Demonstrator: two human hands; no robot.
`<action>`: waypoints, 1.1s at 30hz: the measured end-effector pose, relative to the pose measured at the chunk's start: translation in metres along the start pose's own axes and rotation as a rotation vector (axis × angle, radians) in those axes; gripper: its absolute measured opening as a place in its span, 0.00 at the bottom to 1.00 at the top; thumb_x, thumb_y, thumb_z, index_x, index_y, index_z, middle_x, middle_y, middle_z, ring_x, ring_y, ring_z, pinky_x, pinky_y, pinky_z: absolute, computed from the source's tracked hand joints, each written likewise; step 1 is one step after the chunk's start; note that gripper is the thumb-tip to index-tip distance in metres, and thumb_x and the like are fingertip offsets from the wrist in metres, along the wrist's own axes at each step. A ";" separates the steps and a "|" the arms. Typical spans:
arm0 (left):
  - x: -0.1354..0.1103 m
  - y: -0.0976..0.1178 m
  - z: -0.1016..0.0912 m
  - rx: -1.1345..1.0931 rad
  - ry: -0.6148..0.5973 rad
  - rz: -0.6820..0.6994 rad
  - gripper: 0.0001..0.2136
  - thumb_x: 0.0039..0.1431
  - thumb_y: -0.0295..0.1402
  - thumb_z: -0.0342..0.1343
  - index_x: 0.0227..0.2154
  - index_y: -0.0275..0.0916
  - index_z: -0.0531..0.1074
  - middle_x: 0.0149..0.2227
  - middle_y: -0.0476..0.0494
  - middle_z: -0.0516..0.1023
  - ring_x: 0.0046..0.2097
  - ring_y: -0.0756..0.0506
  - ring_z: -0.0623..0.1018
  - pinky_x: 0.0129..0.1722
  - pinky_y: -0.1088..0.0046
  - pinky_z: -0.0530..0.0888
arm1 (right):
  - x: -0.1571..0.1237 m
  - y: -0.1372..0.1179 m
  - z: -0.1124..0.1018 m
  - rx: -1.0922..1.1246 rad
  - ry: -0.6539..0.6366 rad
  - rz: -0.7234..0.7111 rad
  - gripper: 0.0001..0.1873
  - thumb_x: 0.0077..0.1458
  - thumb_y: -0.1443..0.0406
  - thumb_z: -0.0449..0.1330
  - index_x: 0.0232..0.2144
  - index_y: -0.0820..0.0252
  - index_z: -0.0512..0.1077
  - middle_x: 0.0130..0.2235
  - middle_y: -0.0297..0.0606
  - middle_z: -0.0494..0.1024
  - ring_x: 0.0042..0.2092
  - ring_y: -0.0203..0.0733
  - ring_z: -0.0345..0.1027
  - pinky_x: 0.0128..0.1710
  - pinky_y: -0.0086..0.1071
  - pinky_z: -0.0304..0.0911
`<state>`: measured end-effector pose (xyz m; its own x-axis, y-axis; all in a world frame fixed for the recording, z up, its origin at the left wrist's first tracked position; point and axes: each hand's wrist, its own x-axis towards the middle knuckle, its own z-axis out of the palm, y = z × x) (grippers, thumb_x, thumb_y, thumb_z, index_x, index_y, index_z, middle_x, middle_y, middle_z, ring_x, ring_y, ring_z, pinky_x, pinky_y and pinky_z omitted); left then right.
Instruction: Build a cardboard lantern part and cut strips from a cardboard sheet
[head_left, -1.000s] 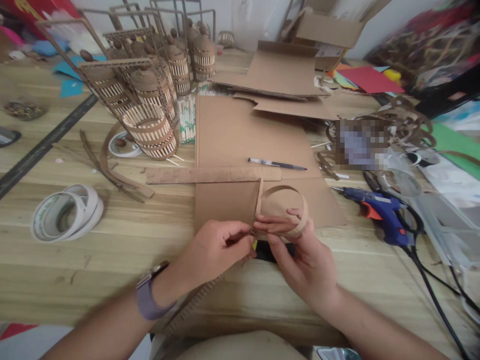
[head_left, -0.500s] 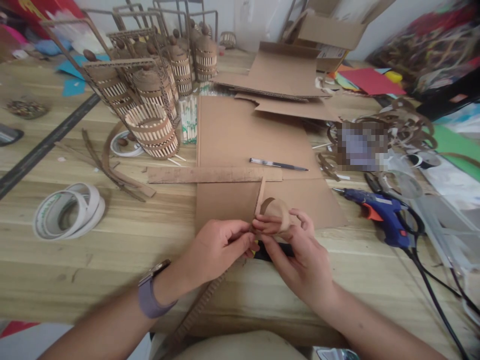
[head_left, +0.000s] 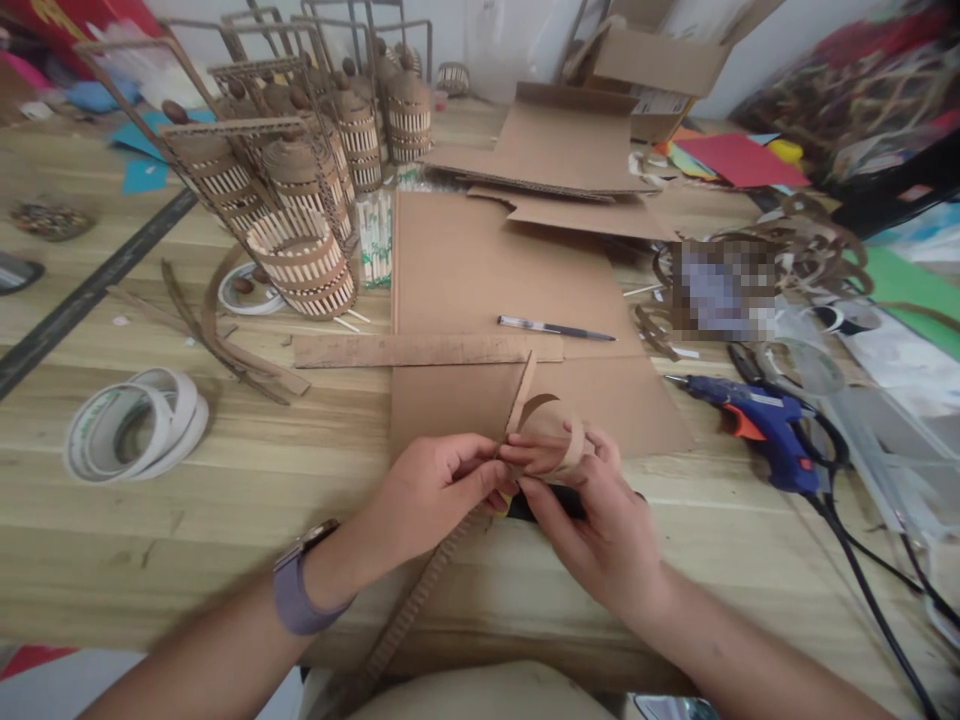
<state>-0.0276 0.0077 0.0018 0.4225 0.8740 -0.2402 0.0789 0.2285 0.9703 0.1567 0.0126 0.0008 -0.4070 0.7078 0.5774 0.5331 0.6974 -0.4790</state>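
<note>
Both hands meet over the near edge of a flat cardboard sheet [head_left: 457, 270]. My left hand [head_left: 431, 495] pinches a long corrugated cardboard strip [head_left: 420, 600] that trails down toward me. My right hand [head_left: 592, 510] has its fingers closed round the strip's curled end, a small cardboard loop [head_left: 559, 435] wound round the fingertips. A short end of the strip sticks up above the loop. A dark flat object lies under my hands, mostly hidden.
A cardboard ruler-like strip [head_left: 427, 350] and a pen [head_left: 555, 328] lie on the sheet. Blue glue gun [head_left: 757, 420] with black cable at right. Tape rolls [head_left: 135, 425] at left. Stick-and-cardboard lanterns [head_left: 300, 200] stand behind, boxes and coloured paper beyond.
The wide cardboard loop held a second ago has been wound into a much smaller curl round my right fingers. Both hands stay in nearly the same place.
</note>
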 end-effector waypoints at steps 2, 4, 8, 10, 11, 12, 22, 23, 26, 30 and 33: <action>0.000 0.001 0.000 0.012 0.014 0.004 0.12 0.64 0.38 0.51 0.36 0.36 0.75 0.30 0.46 0.79 0.33 0.49 0.78 0.34 0.77 0.75 | -0.001 0.001 0.001 -0.033 -0.002 -0.007 0.05 0.61 0.67 0.59 0.39 0.53 0.68 0.40 0.36 0.84 0.45 0.44 0.78 0.53 0.45 0.62; -0.001 0.001 0.001 0.046 0.019 0.013 0.12 0.64 0.37 0.50 0.35 0.36 0.75 0.29 0.46 0.78 0.33 0.49 0.78 0.34 0.76 0.75 | -0.001 0.001 0.002 -0.047 0.002 0.003 0.04 0.61 0.68 0.59 0.39 0.53 0.69 0.40 0.36 0.84 0.44 0.43 0.78 0.53 0.45 0.60; -0.002 0.003 0.001 0.098 0.021 0.022 0.12 0.64 0.36 0.49 0.34 0.36 0.75 0.29 0.46 0.79 0.33 0.49 0.79 0.34 0.75 0.75 | -0.002 0.001 0.002 -0.033 0.028 0.006 0.06 0.60 0.69 0.58 0.39 0.53 0.69 0.38 0.34 0.84 0.41 0.42 0.79 0.55 0.44 0.60; -0.003 0.004 0.002 0.133 0.023 0.026 0.12 0.65 0.36 0.49 0.33 0.36 0.75 0.29 0.47 0.79 0.33 0.49 0.79 0.35 0.76 0.75 | -0.002 0.000 0.000 -0.026 0.032 0.022 0.07 0.60 0.69 0.58 0.40 0.53 0.70 0.38 0.33 0.84 0.41 0.42 0.79 0.54 0.44 0.61; -0.003 0.004 0.001 0.149 0.021 0.027 0.12 0.65 0.35 0.48 0.32 0.37 0.75 0.29 0.47 0.79 0.33 0.49 0.79 0.34 0.76 0.75 | -0.001 -0.001 -0.001 -0.020 0.030 0.040 0.07 0.60 0.70 0.58 0.40 0.53 0.70 0.38 0.33 0.84 0.42 0.43 0.79 0.54 0.44 0.62; -0.004 0.004 0.001 0.160 0.016 0.026 0.12 0.65 0.35 0.48 0.32 0.37 0.75 0.29 0.47 0.79 0.33 0.48 0.79 0.34 0.76 0.75 | -0.001 -0.001 -0.002 -0.011 0.029 0.060 0.08 0.60 0.70 0.57 0.40 0.52 0.70 0.38 0.33 0.84 0.42 0.43 0.79 0.53 0.44 0.62; -0.003 0.005 0.000 0.020 -0.011 0.022 0.12 0.63 0.39 0.54 0.40 0.37 0.76 0.34 0.45 0.81 0.35 0.48 0.79 0.36 0.75 0.76 | -0.002 -0.001 -0.002 0.114 0.061 0.088 0.11 0.58 0.73 0.57 0.41 0.51 0.68 0.38 0.34 0.84 0.43 0.42 0.78 0.52 0.44 0.65; -0.003 0.005 0.000 0.013 -0.010 0.023 0.12 0.63 0.40 0.54 0.41 0.37 0.76 0.35 0.45 0.81 0.35 0.48 0.79 0.36 0.75 0.76 | -0.002 -0.002 -0.003 0.106 0.045 0.068 0.11 0.58 0.72 0.56 0.40 0.52 0.68 0.39 0.34 0.84 0.43 0.42 0.78 0.52 0.44 0.65; -0.002 0.003 0.000 0.021 0.000 0.013 0.13 0.65 0.40 0.51 0.39 0.36 0.76 0.33 0.46 0.80 0.34 0.49 0.79 0.35 0.76 0.76 | 0.000 -0.003 -0.003 0.050 0.011 0.027 0.07 0.59 0.70 0.58 0.39 0.53 0.67 0.39 0.37 0.83 0.45 0.44 0.78 0.50 0.45 0.66; -0.002 0.001 -0.001 0.052 0.005 0.019 0.13 0.65 0.40 0.52 0.36 0.36 0.75 0.31 0.47 0.79 0.33 0.49 0.79 0.34 0.76 0.75 | 0.001 -0.001 -0.002 -0.013 0.012 0.024 0.05 0.59 0.66 0.60 0.38 0.53 0.68 0.39 0.37 0.83 0.43 0.44 0.78 0.50 0.45 0.66; -0.002 0.002 0.000 0.074 0.014 0.020 0.12 0.64 0.40 0.52 0.36 0.37 0.75 0.30 0.47 0.79 0.33 0.49 0.79 0.34 0.75 0.75 | 0.001 -0.001 -0.001 -0.018 0.018 0.024 0.04 0.61 0.68 0.58 0.37 0.52 0.68 0.38 0.35 0.84 0.42 0.43 0.79 0.51 0.45 0.65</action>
<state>-0.0288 0.0065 0.0042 0.4123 0.8839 -0.2208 0.1379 0.1790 0.9741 0.1570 0.0125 0.0022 -0.3802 0.7222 0.5779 0.5558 0.6778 -0.4813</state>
